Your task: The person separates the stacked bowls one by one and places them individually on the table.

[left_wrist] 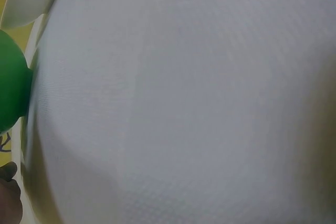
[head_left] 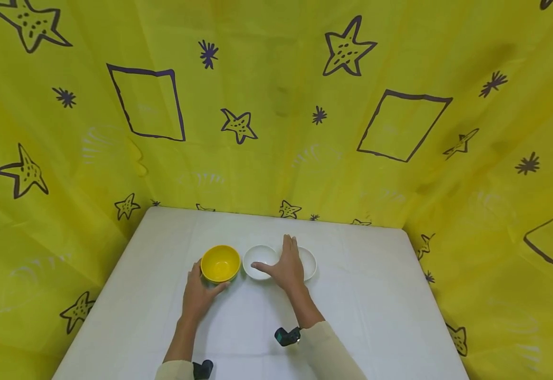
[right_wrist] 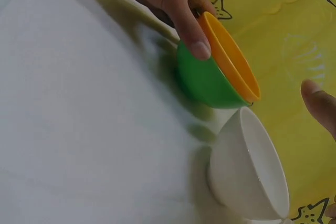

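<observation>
On the white tabletop [head_left: 366, 285], just left of two white bowls [head_left: 259, 254], a yellow bowl [head_left: 221, 263] sits nested in a green bowl [right_wrist: 210, 85]; the pair (probably light, stiff plastic, perhaps a little slick) seems best gripped across the green wall, below the rim. The left hand [head_left: 198, 294] clamps thumb and fingers round its side, while the right hand [head_left: 287, 270] spreads thumb and fingers apart above the white bowls.

The top bowl [head_left: 221, 263] sits in the bottom bowl [right_wrist: 205, 82] on the table [head_left: 357, 285] — middle bowl [head_left: 259, 257] to their right, then end bowl [head_left: 310, 264]
</observation>
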The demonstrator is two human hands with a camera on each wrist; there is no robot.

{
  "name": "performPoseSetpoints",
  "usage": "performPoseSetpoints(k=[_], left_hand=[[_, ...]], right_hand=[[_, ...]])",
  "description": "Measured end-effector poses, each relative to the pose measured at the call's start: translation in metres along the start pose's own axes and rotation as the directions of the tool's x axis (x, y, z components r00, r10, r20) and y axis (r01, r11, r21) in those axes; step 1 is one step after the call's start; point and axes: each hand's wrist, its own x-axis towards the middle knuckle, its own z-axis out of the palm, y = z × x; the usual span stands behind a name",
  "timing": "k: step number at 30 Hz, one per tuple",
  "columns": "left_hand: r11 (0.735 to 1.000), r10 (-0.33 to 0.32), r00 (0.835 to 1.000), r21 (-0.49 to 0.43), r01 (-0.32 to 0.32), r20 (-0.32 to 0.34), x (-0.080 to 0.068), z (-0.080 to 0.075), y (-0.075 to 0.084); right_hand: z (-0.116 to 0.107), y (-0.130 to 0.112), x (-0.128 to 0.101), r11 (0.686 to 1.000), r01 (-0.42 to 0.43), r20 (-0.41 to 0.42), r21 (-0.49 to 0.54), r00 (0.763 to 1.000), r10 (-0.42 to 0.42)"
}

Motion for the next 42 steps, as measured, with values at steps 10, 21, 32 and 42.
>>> performPoseSetpoints(k=[10, 21, 32, 42], left_hand=[[0.999, 0.048, 0.999, -0.023, -0.048, -0.013, 0.003, 0.0, -0.003], [0.998, 0.055, 0.998, 0.006, -0.055, -0.024, 0.0, 0.0, -0.002], [0.999, 0.035, 0.999, 0.024, -0.034, -0.002, 0.001, -0.001, 0.0], [0.998, 0.069, 0.997, 0.014, -0.069, -0.028, 0.001, 0.0, 0.001]], right_hand=[[0.011, -0.018, 0.001, 0.997, 0.065, 0.024, -0.03, 0.998, -0.064], [0.021, -0.031, 0.005, 0.993, 0.107, 0.062, -0.047, 0.993, -0.104], [0.033, -0.044, 0.001, 0.982, 0.139, 0.15, -0.13, 0.981, -0.119], [0.045, -0.049, -0.004, 0.971, 0.2, 0.184, -0.132, 0.967, -0.174]])
